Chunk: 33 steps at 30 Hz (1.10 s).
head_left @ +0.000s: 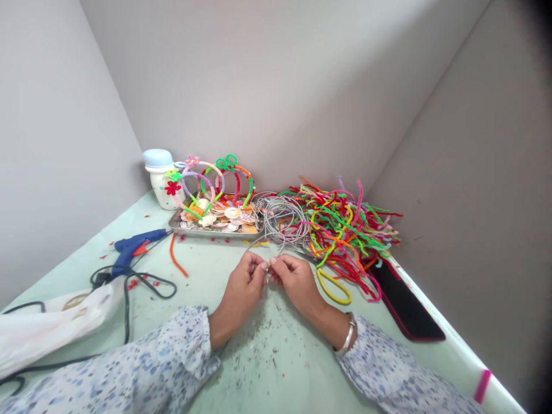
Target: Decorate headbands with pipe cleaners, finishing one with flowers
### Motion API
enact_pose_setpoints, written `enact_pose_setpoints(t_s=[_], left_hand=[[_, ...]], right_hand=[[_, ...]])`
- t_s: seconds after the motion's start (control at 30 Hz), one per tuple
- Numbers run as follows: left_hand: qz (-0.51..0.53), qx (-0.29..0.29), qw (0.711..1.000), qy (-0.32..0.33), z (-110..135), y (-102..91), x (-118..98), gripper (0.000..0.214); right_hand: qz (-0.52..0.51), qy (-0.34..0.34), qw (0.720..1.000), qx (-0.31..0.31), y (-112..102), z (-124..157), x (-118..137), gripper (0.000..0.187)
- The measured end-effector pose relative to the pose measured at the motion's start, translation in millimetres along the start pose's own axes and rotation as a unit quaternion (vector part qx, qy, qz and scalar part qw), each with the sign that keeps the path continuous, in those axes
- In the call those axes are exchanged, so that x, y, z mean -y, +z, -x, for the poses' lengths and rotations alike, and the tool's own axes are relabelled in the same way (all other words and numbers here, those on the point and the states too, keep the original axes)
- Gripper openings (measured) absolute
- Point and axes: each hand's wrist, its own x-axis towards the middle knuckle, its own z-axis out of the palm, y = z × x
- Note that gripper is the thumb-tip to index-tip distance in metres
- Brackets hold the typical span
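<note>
My left hand (245, 284) and my right hand (297, 282) meet fingertip to fingertip above the middle of the table. Both are closed in a pinch on what looks like thin grey wire; the fingers hide most of it. Just beyond them lies a loose coil of grey wire (285, 221), with strands running down toward my fingers. Scissors with a yellow handle (334, 290) rest to the right of my right hand, their blades partly covered by fuzzy pipe cleaners (345, 224) heaped in many colours.
A metal tray (215, 233) holds seashells (233, 213), with pipe-cleaner hoops (202, 184) standing on it. Behind are a white jar (161, 187) and the wall. A blue glue gun (140, 241), its black cord and a plastic bag (64, 322) lie left; a black-and-red case (411, 307) lies right.
</note>
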Motion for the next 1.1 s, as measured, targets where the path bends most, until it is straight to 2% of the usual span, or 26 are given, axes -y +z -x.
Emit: enact_pose_setpoints(t_s=[0.4, 0.8, 1.1], left_hand=[[-0.006, 0.006, 1.000, 0.013, 1.3, 0.3, 3.0, 0.018], [0.001, 0.004, 1.000, 0.005, 1.2, -0.1, 0.5, 0.017], [-0.001, 0.007, 1.000, 0.005, 1.6, 0.0, 1.1, 0.017]], right_hand=[[-0.004, -0.024, 1.000, -0.015, -0.4, -1.2, 1.9, 0.028], [-0.021, 0.004, 1.000, 0.011, 1.0, -1.9, -4.3, 0.032], [-0.030, 0.007, 0.999, 0.008, 0.9, -1.8, -3.0, 0.030]])
